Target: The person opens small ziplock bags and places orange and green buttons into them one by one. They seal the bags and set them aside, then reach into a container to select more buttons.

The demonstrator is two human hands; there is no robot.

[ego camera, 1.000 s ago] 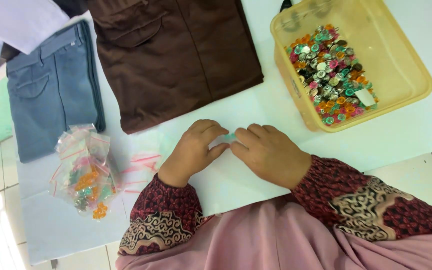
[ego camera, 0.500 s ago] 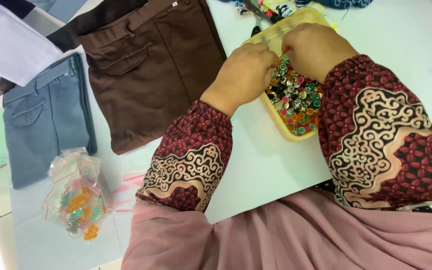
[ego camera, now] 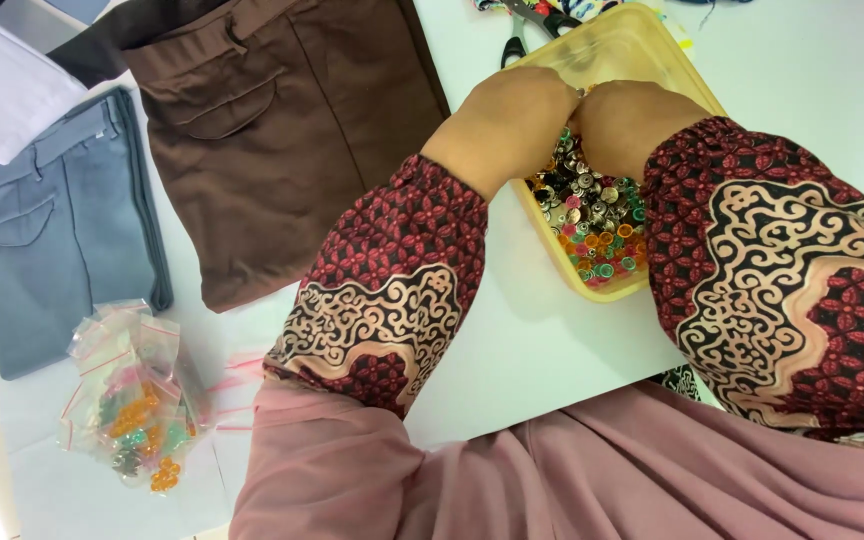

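Both my hands reach into a shallow yellow plastic tray (ego camera: 642, 45) holding several small colourful and metallic buttons (ego camera: 592, 225). My left hand (ego camera: 507, 115) hovers over the tray's left side, fingers curled down among the buttons. My right hand (ego camera: 627, 120) sits right beside it, touching it, fingers also bent into the pile. What the fingertips hold is hidden from view. Patterned dark red sleeves cover both forearms.
Folded brown trousers (ego camera: 282, 120) lie left of the tray, folded grey-blue trousers (ego camera: 52, 230) further left. Clear zip bags of coloured buttons (ego camera: 132, 400) rest near the table's front left edge. Scissors (ego camera: 517, 35) lie behind the tray. White table (ego camera: 822, 70).
My hands have gone from the table's front edge up into the yellow tray. They stay there now, a little deeper among the buttons, and the view has shifted.
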